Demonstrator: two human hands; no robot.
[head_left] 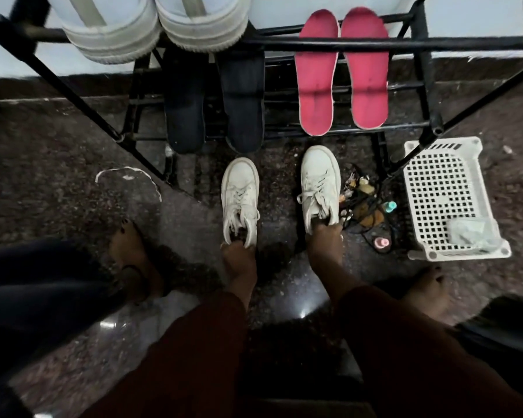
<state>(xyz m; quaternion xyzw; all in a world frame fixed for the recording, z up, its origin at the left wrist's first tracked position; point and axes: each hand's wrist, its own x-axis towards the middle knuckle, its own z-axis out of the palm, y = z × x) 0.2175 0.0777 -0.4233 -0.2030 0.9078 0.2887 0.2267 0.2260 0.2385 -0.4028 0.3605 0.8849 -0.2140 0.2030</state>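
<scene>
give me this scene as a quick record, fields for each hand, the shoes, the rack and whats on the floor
left hand: grips left white sneaker at its heel opening
right hand: grips right white sneaker at its heel opening
sneaker toes: point toward the black shoe rack
rack, lower: dark pair, pink insoles
rack, upper: pale sneakers
floor, right side: white perforated basket, small clutter beside it
</scene>
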